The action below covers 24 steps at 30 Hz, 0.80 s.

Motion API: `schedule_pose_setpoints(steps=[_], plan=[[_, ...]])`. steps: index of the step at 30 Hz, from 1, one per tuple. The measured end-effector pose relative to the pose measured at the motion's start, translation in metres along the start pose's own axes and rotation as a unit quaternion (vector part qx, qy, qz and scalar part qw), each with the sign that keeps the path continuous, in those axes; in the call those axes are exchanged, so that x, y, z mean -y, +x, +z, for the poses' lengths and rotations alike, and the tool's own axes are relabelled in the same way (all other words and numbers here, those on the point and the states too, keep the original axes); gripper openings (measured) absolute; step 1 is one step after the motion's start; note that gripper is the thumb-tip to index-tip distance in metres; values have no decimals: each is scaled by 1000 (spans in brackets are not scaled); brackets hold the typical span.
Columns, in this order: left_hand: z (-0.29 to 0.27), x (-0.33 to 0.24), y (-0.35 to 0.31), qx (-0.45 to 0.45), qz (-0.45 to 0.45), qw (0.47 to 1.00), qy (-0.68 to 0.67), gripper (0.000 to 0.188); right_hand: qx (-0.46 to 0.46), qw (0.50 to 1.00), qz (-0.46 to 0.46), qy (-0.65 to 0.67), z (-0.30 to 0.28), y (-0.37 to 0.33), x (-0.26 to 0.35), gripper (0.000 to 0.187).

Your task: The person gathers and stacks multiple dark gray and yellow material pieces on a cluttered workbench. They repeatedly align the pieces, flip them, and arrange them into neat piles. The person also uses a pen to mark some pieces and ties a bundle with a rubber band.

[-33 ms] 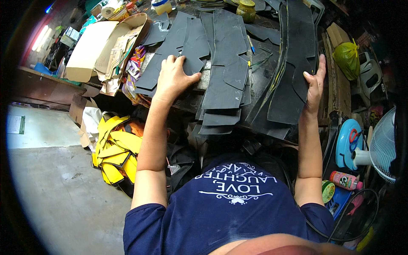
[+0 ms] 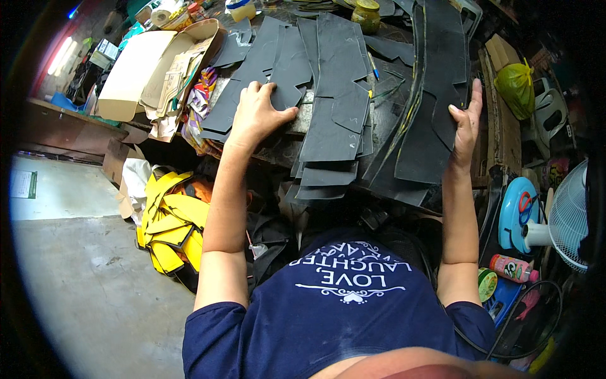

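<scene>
Cut black sheet pieces lie on the worktable in several overlapping stacks. My left hand (image 2: 260, 115) rests at the near end of the left stack (image 2: 289, 63), fingertips bent down on it and thumb spread to the right. A middle stack (image 2: 341, 82) with notched edges and faint chalk marks overhangs the table's near edge. At the right, my right hand (image 2: 466, 129) stands on edge against the side of a long right stack (image 2: 435, 82), whose left edges show yellow streaks. Its fingers point away from me, and the thumb touches the top piece.
An open cardboard box (image 2: 136, 76) of paper patterns stands left. A blue pen (image 2: 374, 66) and a yellow-lidded jar (image 2: 365, 16) lie among the sheets. Yellow pieces (image 2: 180, 221) are heaped below left. A white fan (image 2: 568, 215) and a pink bottle (image 2: 512, 268) are at right.
The right stack has shifted slightly to the left, with my right hand moving along against its side. My left hand stays in nearly the same place.
</scene>
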<state>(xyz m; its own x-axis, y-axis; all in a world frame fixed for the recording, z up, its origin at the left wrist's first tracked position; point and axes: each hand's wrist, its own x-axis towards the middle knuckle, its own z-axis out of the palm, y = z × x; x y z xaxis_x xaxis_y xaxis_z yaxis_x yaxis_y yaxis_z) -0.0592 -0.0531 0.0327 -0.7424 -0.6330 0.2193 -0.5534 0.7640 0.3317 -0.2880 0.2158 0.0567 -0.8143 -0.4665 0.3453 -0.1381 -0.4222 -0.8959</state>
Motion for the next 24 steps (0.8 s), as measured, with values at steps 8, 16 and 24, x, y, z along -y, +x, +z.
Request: schedule_pose_setpoints(steps=[8,16,24], plan=[[11,-2,-9,-25,13,999,-38,70,15,998,52,33,12,-4,-23,83],[-55,-56,-27,-56,65,949,-303,44,77,994,59,58,46,-1,15,83],[-79,-78,-40,119,13,753,-647,62,223,974,12,35,112,-14,22,80]])
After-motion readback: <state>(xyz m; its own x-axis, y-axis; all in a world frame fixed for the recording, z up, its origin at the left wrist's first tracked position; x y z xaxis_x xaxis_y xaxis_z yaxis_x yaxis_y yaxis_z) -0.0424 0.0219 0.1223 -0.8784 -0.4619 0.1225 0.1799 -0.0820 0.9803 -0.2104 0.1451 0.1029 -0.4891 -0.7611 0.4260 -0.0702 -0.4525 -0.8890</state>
